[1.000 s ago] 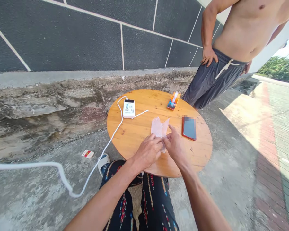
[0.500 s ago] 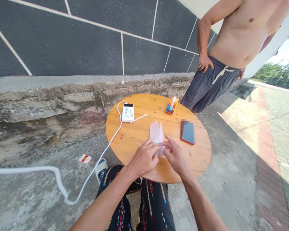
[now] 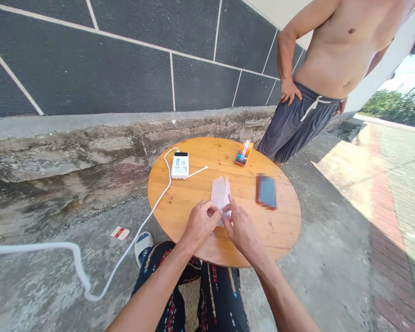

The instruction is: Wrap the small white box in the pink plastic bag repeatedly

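Observation:
A thin, whitish torn sheet (image 3: 219, 190), perhaps tissue or plastic film, lies near the front middle of the round wooden table (image 3: 180, 207). My left hand (image 3: 203, 221) pinches the sheet's near part between thumb and fingers. From the other side, my right hand (image 3: 240, 225) grips the same part, its thumb and fingertips close to those of the left. The two hands nearly meet, and the fingers cover the lower end of the sheet. To the right of my right hand lies a phone (image 3: 267, 191) with a reddish edge, its screen blurred out.
A white box-shaped device (image 3: 180, 166) with a short plug lead sits at the table's back left; its white cable (image 3: 155, 207) runs off leftward. An orange tape dispenser (image 3: 244, 153) stands at the back. Behind the table a person (image 3: 318, 83) stands by the wall. A card packet (image 3: 120, 233) lies on the ground.
My fingers have shifted on the sheet: the left hand now pinches more tightly, and the right fingers have closed in on it. The whole view has moved slightly.

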The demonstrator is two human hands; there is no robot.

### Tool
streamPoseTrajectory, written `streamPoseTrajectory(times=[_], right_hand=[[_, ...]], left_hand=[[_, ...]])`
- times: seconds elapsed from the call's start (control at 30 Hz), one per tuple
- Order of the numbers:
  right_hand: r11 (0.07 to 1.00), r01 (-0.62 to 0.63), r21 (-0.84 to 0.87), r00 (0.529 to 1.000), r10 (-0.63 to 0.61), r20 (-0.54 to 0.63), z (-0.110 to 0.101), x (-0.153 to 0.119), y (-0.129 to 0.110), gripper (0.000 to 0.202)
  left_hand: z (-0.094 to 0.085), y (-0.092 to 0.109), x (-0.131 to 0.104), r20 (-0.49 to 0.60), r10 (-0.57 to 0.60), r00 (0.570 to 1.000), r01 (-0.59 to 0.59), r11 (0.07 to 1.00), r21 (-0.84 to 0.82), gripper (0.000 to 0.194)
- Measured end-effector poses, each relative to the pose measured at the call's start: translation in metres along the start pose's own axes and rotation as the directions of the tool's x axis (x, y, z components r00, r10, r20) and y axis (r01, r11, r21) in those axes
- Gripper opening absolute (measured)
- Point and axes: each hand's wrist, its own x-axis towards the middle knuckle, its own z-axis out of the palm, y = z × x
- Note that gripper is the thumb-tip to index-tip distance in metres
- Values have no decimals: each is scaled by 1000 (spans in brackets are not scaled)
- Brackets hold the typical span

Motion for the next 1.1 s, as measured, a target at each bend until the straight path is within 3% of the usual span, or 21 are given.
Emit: streamPoseTrajectory(times=[0.23, 0.37, 0.53, 0.7, 0.97, 1.1], right_hand=[[996, 37, 76, 999, -38, 15, -3, -4, 5, 68], [1000, -2, 30, 1000, 1, 23, 1, -5, 5, 68], [999, -43, 27, 999, 42, 35, 1, -6, 5, 70], [998, -63, -13, 996, 64, 60, -6, -6, -1, 72], [997, -81, -18, 992, 82, 98, -11, -3, -4, 69], [1000, -27, -7, 997, 28, 76, -12, -2, 0, 67]], left_hand=[[-4, 1, 4, 50, 0, 999, -2, 999, 44, 14], [0, 7, 23, -17, -55, 998, 57, 980, 189, 13], [10, 14, 47, 32, -131, 991, 118, 955, 271, 20], [12, 14, 56, 127, -195, 972, 174, 972, 161, 18], [13, 3, 55, 114, -242, 964, 237, 970, 55, 10], [15, -2, 53, 111, -245, 963, 243, 969, 34, 8]])
